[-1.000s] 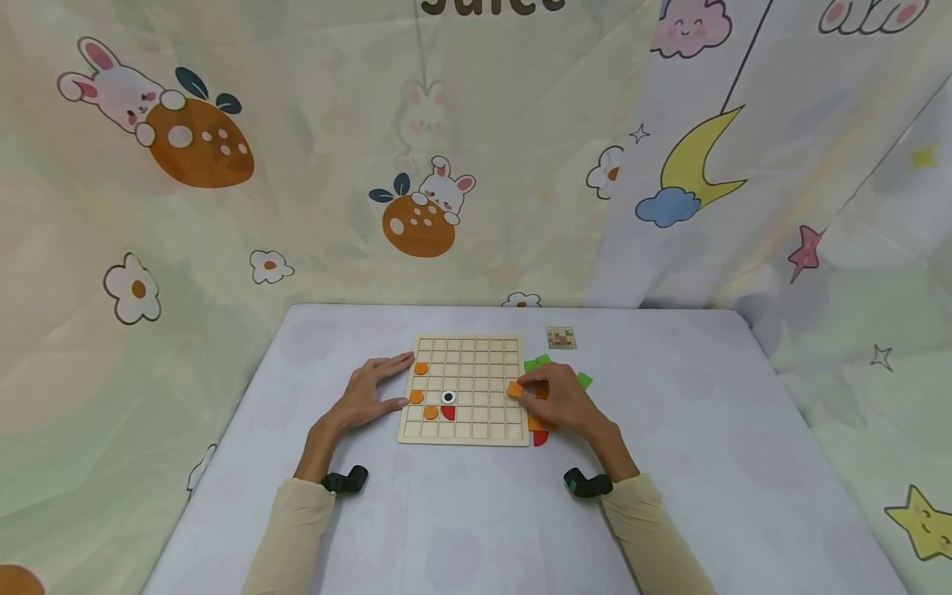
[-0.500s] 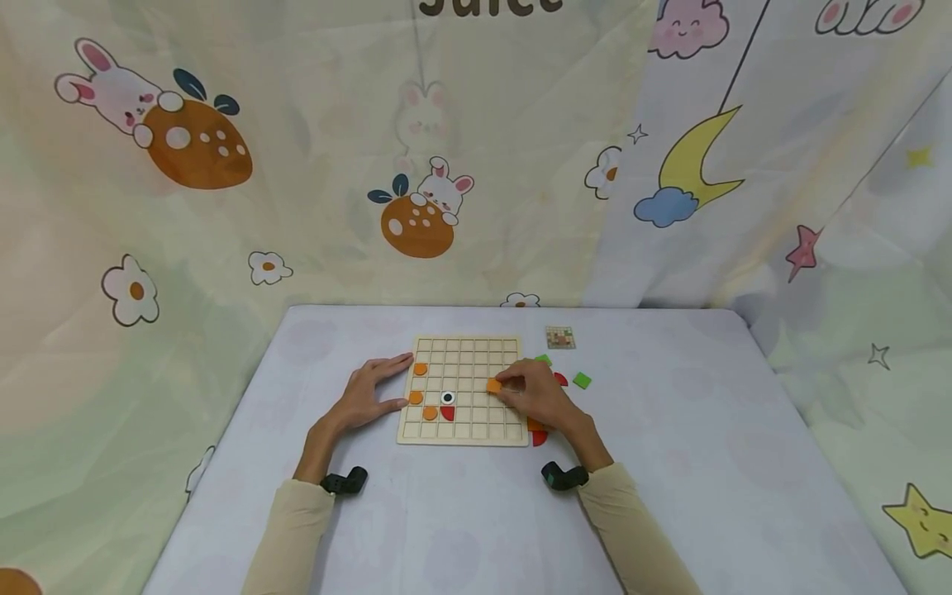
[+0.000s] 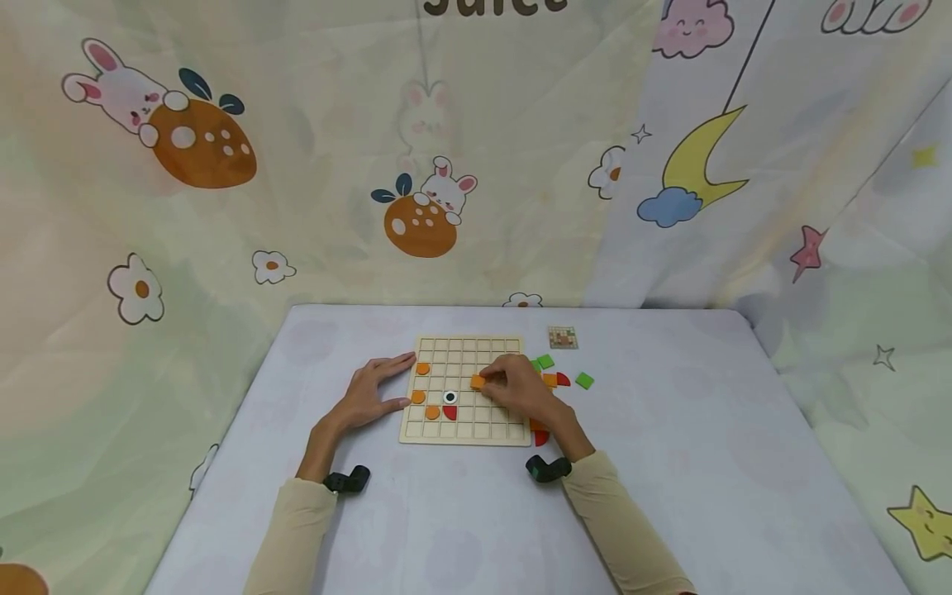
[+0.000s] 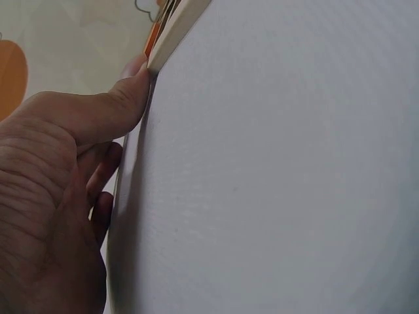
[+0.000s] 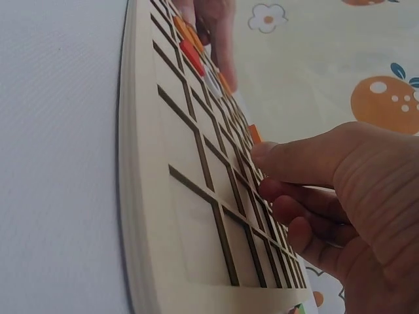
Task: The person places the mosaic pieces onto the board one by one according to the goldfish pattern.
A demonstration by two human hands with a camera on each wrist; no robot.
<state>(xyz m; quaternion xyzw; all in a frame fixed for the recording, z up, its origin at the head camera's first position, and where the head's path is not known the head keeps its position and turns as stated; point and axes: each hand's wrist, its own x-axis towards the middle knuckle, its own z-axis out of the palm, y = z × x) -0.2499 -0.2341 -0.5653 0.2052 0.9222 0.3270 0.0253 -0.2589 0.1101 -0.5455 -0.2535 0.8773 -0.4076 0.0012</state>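
Note:
A pale wooden grid board [image 3: 465,430] lies on the table. My left hand [image 3: 364,392] rests along its left edge, thumb and straight fingers touching the rim; in the left wrist view the thumb [image 4: 118,108] presses at the board's corner. Over the middle of the grid, my right hand [image 3: 521,387] pinches an orange square tile [image 3: 478,382] between thumb and fingers. Three orange discs, one of them a disc [image 3: 422,368] near the upper left, sit in cells. A black-and-white eye piece [image 3: 449,397] stands above a red quarter-circle piece [image 3: 449,412].
Right of the board lie loose pieces: green tiles [image 3: 584,381], a red piece [image 3: 564,379], an orange tile [image 3: 549,380] and another red piece [image 3: 541,438] by the lower corner. A small patterned card [image 3: 563,337] lies behind them. A printed cloth [image 3: 327,165] hangs behind the table.
My right hand has moved left from the board's right edge to over its middle, carrying the orange square tile. The left hand has stayed in place.

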